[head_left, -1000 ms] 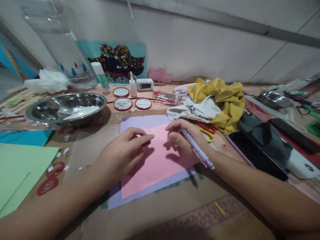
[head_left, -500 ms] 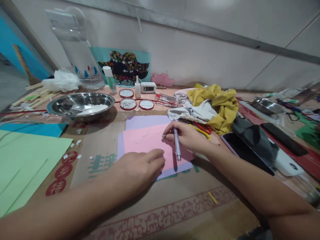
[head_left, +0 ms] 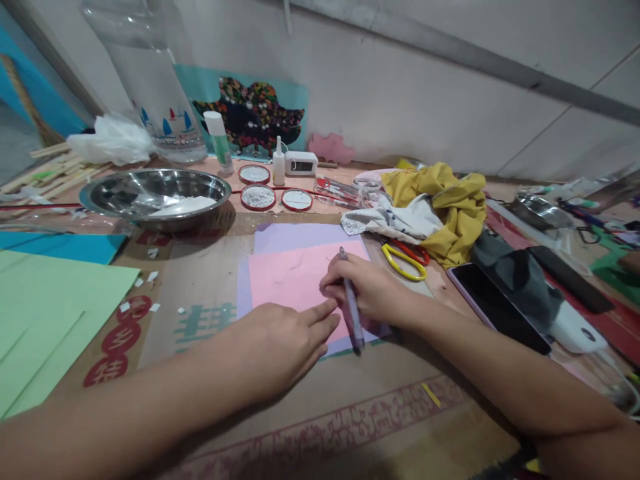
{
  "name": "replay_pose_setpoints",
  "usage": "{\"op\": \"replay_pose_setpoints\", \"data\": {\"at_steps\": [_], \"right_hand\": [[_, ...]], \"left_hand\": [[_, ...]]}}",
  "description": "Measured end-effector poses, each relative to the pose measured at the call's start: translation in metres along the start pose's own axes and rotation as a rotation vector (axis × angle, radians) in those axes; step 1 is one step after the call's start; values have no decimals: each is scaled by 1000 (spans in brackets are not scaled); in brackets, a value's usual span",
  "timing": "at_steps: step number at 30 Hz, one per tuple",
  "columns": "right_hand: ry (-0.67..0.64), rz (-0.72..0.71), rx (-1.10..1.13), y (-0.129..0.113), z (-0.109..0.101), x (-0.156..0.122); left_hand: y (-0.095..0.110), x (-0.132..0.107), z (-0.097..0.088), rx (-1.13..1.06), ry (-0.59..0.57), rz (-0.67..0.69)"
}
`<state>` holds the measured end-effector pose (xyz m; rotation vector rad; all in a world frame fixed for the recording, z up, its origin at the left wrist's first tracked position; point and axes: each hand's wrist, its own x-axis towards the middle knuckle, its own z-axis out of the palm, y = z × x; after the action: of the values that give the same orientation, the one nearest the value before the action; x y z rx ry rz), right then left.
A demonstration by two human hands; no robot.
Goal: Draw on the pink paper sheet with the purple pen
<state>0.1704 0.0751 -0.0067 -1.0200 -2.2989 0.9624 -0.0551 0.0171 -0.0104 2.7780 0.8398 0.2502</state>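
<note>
Cluttered craft bench [head_left: 350,413]; pink sheet [head_left: 285,273] on lilac sheet [head_left: 295,237], mid-bench; right hand [head_left: 373,293] grip clenched round pen [head_left: 351,313]; left hand [head_left: 280,343] flat, grip released, fingertips on pink sheet; looks barely marked, uncut tbh

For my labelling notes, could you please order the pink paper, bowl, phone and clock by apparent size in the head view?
1-2. pink paper and bowl: look alike, and the paper is nearer, so unranked
3. phone
4. clock

left hand [head_left: 280,345] flat, fingers extended; right hand [head_left: 371,295] curled, grip closed
</note>
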Motion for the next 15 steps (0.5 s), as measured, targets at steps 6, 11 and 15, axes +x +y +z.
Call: {"op": "replay_pose_setpoints", "data": {"at_steps": [6, 11, 15], "right_hand": [[-79, -103, -221, -3, -2, 1], [-48, -71, -169, -7, -2, 3], [-76, -57, -189, -7, -6, 4]], "left_hand": [[0, 0, -4, -37, -12, 20], [0, 0, -7, -19, -24, 7], [0, 1, -9, -5, -55, 21]]}}
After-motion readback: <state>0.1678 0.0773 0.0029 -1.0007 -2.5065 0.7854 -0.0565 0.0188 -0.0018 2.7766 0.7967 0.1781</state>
